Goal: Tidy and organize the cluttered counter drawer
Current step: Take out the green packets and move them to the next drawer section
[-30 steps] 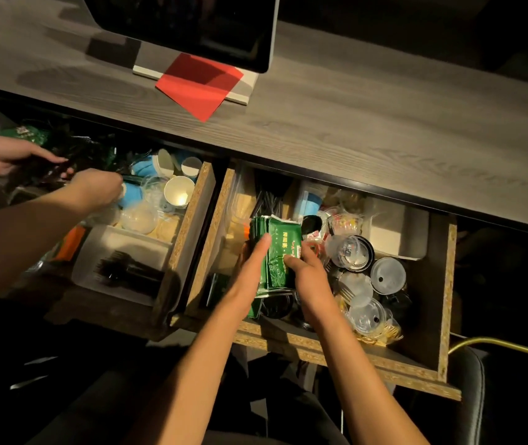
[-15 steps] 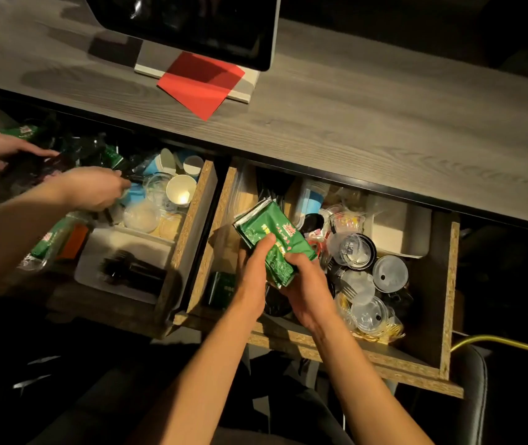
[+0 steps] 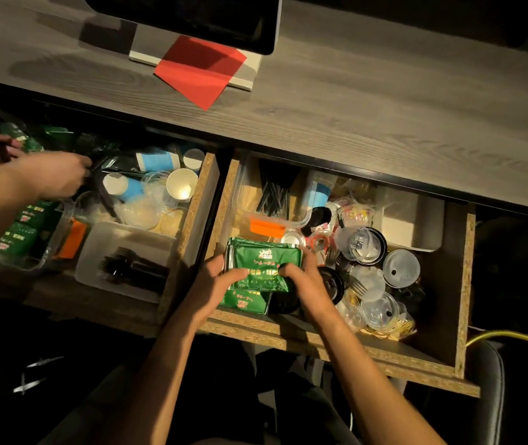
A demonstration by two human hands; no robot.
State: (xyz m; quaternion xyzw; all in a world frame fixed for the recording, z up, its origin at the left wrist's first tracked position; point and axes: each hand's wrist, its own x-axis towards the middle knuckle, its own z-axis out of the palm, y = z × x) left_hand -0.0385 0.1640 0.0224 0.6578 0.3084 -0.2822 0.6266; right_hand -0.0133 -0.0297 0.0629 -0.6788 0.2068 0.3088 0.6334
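Both hands, left (image 3: 214,285) and right (image 3: 307,279), grip green packets (image 3: 262,266) over drawer (image 3: 461,284).

Two bare forearms reach in from the bottom edge, uncovered from the elbows down, with no sleeve showing. The left hand (image 3: 212,285) and right hand (image 3: 309,284) are bare as well: no gloves, and no ring, watch or wristband visible in the dim, warm light. Below the arms, the person's lap appears as dark clothing, its fabric and cut lost in shadow. Fingernails are too small and dim to make out.
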